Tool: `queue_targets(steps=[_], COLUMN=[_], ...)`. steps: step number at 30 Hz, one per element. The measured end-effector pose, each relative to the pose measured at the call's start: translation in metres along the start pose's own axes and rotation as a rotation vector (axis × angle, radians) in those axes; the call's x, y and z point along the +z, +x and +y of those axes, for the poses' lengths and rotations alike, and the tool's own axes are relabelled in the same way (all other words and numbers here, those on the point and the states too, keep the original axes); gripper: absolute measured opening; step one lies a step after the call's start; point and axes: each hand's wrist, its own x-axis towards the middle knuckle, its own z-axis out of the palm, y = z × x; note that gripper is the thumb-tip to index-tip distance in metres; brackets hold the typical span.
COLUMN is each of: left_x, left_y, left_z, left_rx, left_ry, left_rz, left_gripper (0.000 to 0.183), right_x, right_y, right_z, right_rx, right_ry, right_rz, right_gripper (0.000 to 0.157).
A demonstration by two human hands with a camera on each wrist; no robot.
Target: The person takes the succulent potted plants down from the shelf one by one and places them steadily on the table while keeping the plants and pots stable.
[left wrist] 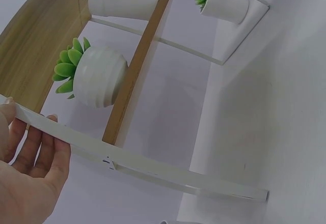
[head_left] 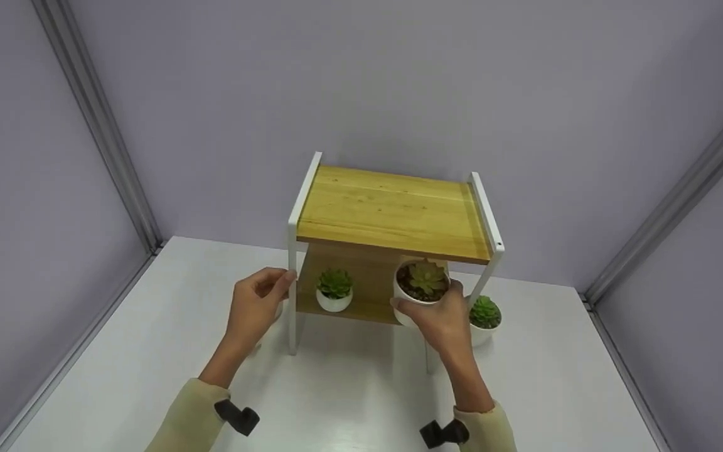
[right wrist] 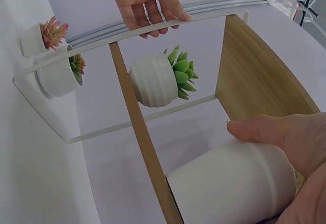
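A small two-tier shelf (head_left: 393, 210) with wooden boards and a white frame stands on the white table. My left hand (head_left: 255, 307) pinches its front left leg (head_left: 292, 323), thumb on one side and fingers on the other. At the right end of the lower board, my right hand (head_left: 446, 323) grips a large white pot with a succulent (head_left: 423, 282), its base right at the board in the right wrist view. On the left part of that board sits a smaller ribbed white pot with a green succulent (right wrist: 158, 80), between my hands.
Beside the shelf's right legs stands another white pot with a green succulent (head_left: 484, 320). To the left of the shelf are a pot with a pinkish succulent (right wrist: 48, 36) and a pot with a reddish-green one (right wrist: 61, 76), mostly hidden in the head view. Pale walls (head_left: 399, 81) enclose the table (head_left: 349, 402).
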Motion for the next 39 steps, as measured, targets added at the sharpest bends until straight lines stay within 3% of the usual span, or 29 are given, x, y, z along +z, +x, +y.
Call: queue_targets(steps=[8,25,32,39], left_x=[0.000,0.001,0.002,0.002], left_y=[0.012,0.014,0.014,0.015], left_z=[-0.032,-0.032,-0.033,-0.035], left_rx=[0.041,-0.028,0.006,0.053], left_ry=[-0.021,0.008,0.009,-0.037], left_rz=[0.009,0.013,0.014,0.005], left_gripper=[0.040,0.030,0.040,0.043], right_x=[-0.002,-0.005,-0.006,-0.007], right_y=[-0.002,-0.010,-0.013,-0.020], right_z=[-0.002,-0.004,-0.003,-0.004], right_rx=[-0.014,-0.050,-0.074,-0.045], right_ry=[0.039,0.027,0.029,0.012], right_rz=[-0.012,0.019,0.022,-0.003], right_gripper=[0.110,0.101,0.097,0.101])
